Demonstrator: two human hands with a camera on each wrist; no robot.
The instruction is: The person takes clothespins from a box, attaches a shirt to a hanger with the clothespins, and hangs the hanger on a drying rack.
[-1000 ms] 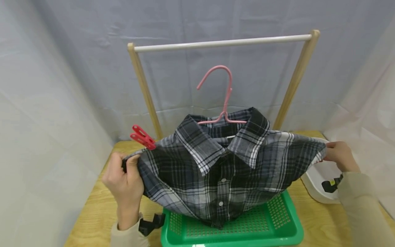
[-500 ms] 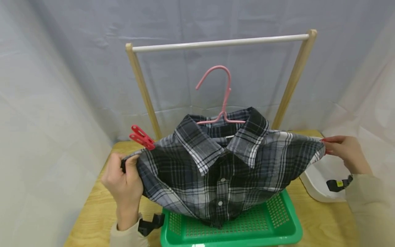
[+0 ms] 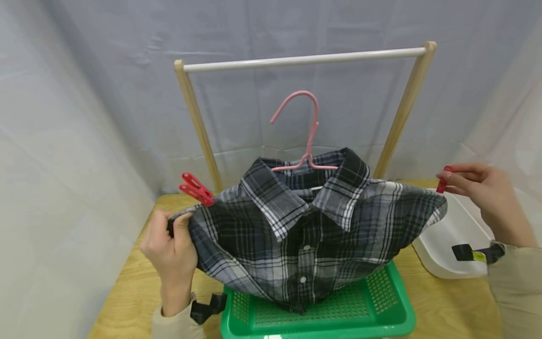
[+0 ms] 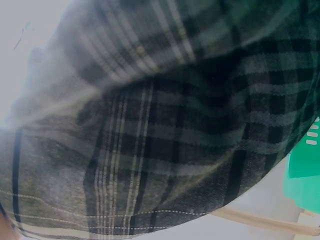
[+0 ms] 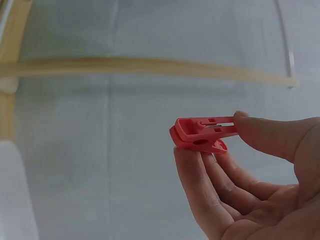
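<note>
A black, grey and white plaid shirt (image 3: 305,226) hangs on a pink hanger (image 3: 306,136) over a green basket (image 3: 368,310). My left hand (image 3: 171,247) grips the shirt's left shoulder, just under a red clothespin (image 3: 195,189) clipped there. The left wrist view is filled by the shirt cloth (image 4: 170,140). My right hand (image 3: 482,188) is up to the right of the shirt's right shoulder, apart from it, pinching a second red clothespin (image 3: 443,180) between thumb and fingers; the right wrist view shows that clothespin (image 5: 202,136) closed.
A wooden rack with a white rail (image 3: 302,60) stands behind the shirt on the wooden table (image 3: 127,282). A white tub (image 3: 449,235) sits at the right, below my right hand. Pale cloth walls surround the table.
My right hand left the shirt's right shoulder and rose up and to the right with a red clothespin. The left hand and shirt stayed put.
</note>
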